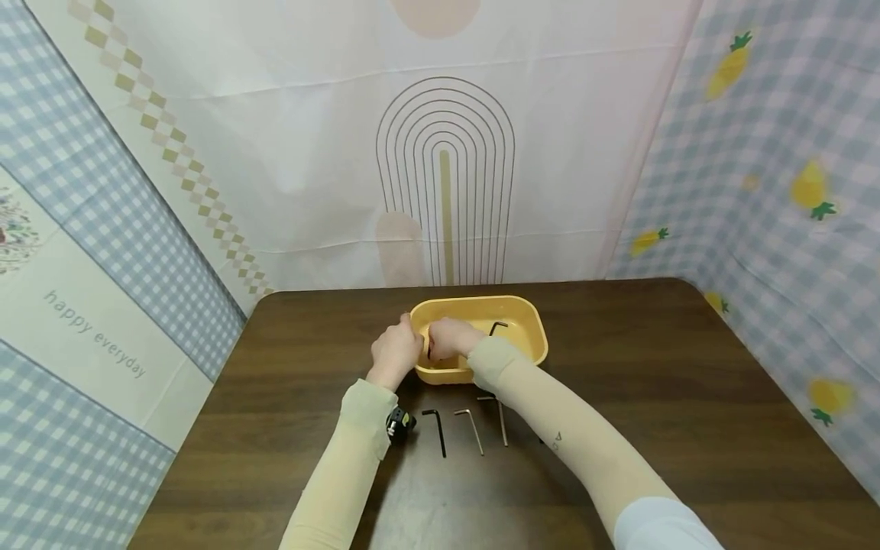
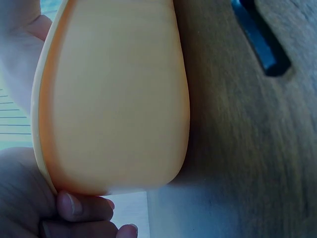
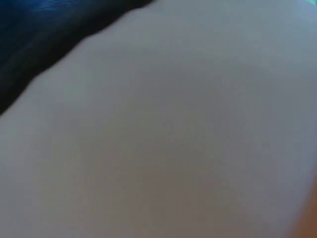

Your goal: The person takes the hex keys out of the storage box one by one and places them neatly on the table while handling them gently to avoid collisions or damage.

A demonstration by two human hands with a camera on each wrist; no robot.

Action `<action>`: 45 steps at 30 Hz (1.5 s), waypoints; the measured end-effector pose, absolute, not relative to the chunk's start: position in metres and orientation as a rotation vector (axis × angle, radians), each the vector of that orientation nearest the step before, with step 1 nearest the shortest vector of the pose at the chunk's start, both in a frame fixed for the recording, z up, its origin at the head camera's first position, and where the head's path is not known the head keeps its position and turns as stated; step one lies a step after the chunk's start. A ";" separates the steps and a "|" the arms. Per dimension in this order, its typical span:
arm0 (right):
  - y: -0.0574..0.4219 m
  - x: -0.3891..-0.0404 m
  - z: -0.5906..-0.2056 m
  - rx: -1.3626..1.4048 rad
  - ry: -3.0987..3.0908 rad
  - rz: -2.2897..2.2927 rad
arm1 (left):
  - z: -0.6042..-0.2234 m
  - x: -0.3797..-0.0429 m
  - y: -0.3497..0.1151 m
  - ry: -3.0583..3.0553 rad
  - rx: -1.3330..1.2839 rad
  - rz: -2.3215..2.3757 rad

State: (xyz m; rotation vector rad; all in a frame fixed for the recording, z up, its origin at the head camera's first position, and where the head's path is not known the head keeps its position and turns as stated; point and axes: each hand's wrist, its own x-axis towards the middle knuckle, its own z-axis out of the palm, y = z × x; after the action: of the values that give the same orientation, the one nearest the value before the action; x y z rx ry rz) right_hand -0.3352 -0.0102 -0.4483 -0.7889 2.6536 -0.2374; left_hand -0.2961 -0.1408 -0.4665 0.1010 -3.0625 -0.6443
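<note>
Three keys [image 1: 441, 435] [image 1: 475, 430] [image 1: 503, 424] lay at lower centre of the frame, a fourth [image 1: 496, 326] in the one tray [image 1: 447, 376] at centre. Two hands, left [image 1: 397, 347] and right [image 1: 450, 338], were there. Whether the dark bits by the right arm were keys was unclear.

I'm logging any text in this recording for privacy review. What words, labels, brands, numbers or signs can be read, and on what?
"happy everyday": on the pale panel of the left wall cloth.
Right forearm: a small triangle-like mark with another below, too small to read.
Black device on the left wrist: pale marks, too small to read.
Yellow tray and hex keys: no legible text.
</note>
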 end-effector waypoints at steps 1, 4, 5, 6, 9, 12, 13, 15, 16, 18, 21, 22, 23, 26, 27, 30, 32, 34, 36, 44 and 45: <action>-0.010 -0.335 -0.448 -0.765 2.649 -0.228 | -0.466 -0.296 -0.140 -3.066 0.100 -0.644; -0.007 -0.336 -0.447 -0.732 2.629 -0.195 | -0.466 -0.297 -0.139 -3.068 0.108 -0.642; -0.006 -0.337 -0.446 -0.725 2.619 -0.194 | -0.465 -0.297 -0.139 -3.069 0.111 -0.639; -0.005 -0.337 -0.446 -0.731 2.609 -0.194 | -0.465 -0.297 -0.139 -3.071 0.115 -0.638; -0.003 -0.341 -0.446 -0.756 2.576 -0.200 | -0.464 -0.298 -0.139 -3.073 0.116 -0.639; -0.001 -0.345 -0.447 -0.818 2.524 -0.180 | -0.463 -0.298 -0.138 -3.079 0.108 -0.642; 0.001 -0.347 -0.449 -0.880 2.506 -0.187 | -0.463 -0.298 -0.138 -3.078 0.106 -0.642; 0.002 -0.349 -0.450 -0.926 2.471 -0.176 | -0.464 -0.297 -0.138 -3.078 0.106 -0.644; 0.003 -0.349 -0.450 -0.952 2.459 -0.179 | -0.464 -0.297 -0.138 -3.078 0.107 -0.644; 0.006 -0.347 -0.448 -0.981 2.438 -0.205 | -0.464 -0.296 -0.138 -3.079 0.109 -0.648; 0.011 -0.342 -0.442 -0.978 2.438 -0.250 | -0.465 -0.295 -0.137 -3.079 0.110 -0.648; 0.013 -0.341 -0.440 -0.995 2.438 -0.270 | -0.465 -0.295 -0.137 -3.078 0.110 -0.645; 0.016 -0.340 -0.438 -1.003 2.439 -0.291 | -0.466 -0.295 -0.137 -3.080 0.111 -0.642; 0.024 -0.338 -0.430 -1.034 2.448 -0.348 | -0.466 -0.295 -0.136 -3.081 0.119 -0.622; 0.026 -0.338 -0.428 -1.040 2.453 -0.369 | -0.466 -0.296 -0.136 -3.084 0.122 -0.620; 0.034 -0.338 -0.423 -1.054 2.498 -0.416 | -0.465 -0.296 -0.136 -3.095 0.130 -0.623; 0.038 -0.339 -0.421 -1.054 2.539 -0.429 | -0.464 -0.296 -0.136 -3.101 0.137 -0.629; 0.043 -0.341 -0.420 -1.047 2.576 -0.445 | -0.464 -0.296 -0.137 -3.104 0.144 -0.631; 0.047 -0.344 -0.421 -1.032 2.600 -0.471 | -0.463 -0.296 -0.137 -3.106 0.150 -0.634; 0.071 -0.344 -0.416 -0.985 2.646 -0.600 | -0.463 -0.296 -0.138 -3.105 0.136 -0.633; 0.073 -0.342 -0.413 -0.984 2.655 -0.608 | -0.463 -0.296 -0.138 -3.106 0.136 -0.634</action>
State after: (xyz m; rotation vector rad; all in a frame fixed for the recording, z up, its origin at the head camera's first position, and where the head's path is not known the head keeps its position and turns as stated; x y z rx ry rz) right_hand -0.3419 0.0733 -0.4134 -0.9835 2.6550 -0.6076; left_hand -0.2960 -0.1383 -0.4631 0.1358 -3.1055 -0.6341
